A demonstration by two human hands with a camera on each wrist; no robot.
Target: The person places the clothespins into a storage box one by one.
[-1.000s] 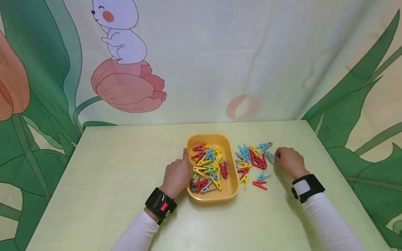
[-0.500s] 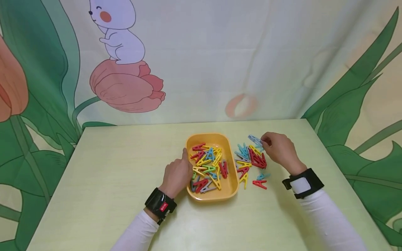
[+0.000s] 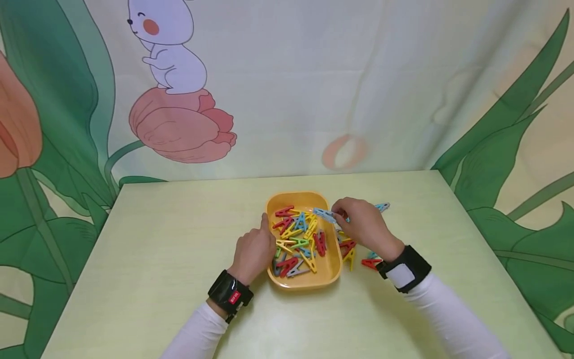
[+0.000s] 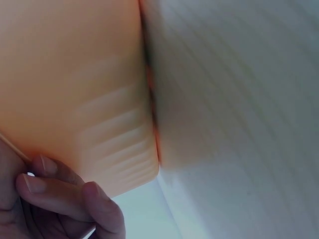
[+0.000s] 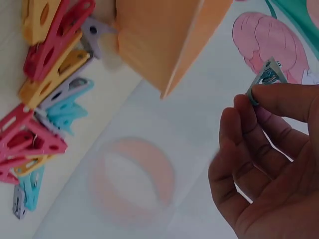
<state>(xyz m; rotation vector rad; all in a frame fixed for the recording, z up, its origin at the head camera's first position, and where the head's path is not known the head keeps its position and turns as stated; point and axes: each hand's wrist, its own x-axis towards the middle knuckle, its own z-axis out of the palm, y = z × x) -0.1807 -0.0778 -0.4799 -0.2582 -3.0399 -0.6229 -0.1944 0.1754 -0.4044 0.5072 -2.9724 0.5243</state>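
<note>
A light blue clothespin (image 3: 324,215) is up in the air, over the far right part of the yellow tray (image 3: 309,286). The right hand (image 3: 364,225) pinches one end of it between thumb and fingertips, and the other end sticks out toward the tray. The left hand (image 3: 253,252) holds the tray by its left edge, with one finger pointing along the rim and other fingers bent near the outside wall.

Lots of clothespins (image 3: 299,242) lie mixed up in the tray: red, yellow, blue, green and gray. More loose clothespins (image 3: 347,245) lie on the table just right of the tray, some of them hidden under the right hand. One blue clothespin (image 3: 382,206) peeks out behind that hand, and a red clothespin (image 3: 371,263) lies near the wrist.

The table (image 3: 179,249) is pale green. Both wrists wear black bands (image 3: 405,269) over white sleeves (image 3: 453,319). Behind, a curtain (image 3: 287,99) shows a white animal (image 3: 181,67) sitting on a pink flower (image 3: 184,127).
</note>
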